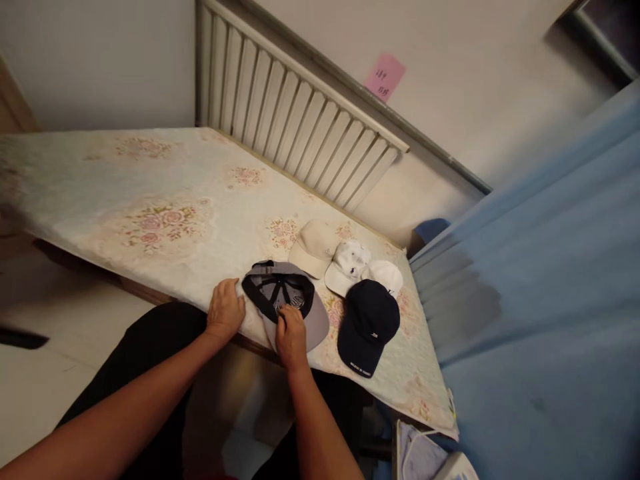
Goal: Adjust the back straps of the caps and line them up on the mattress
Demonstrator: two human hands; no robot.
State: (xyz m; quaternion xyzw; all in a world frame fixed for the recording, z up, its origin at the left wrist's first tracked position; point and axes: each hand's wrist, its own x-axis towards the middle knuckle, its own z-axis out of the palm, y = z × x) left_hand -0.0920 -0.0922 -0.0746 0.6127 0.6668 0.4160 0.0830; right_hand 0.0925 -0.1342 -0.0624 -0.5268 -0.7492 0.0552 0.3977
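Note:
A grey cap lies upside down near the front edge of a flower-patterned mattress, its dark inside facing up. My right hand is closed on the cap's brim side, fingers pinching at its inner band. My left hand rests at the cap's left rim, fingers curled against the mattress edge, touching the cap's side. Just right of it lies a dark navy cap. Behind are a beige cap and two white caps.
A white radiator runs along the wall behind the mattress, with a pink note above it. A blue curtain hangs at the right. My dark-clad knees are below the mattress edge. Pale fabric lies at the bottom right.

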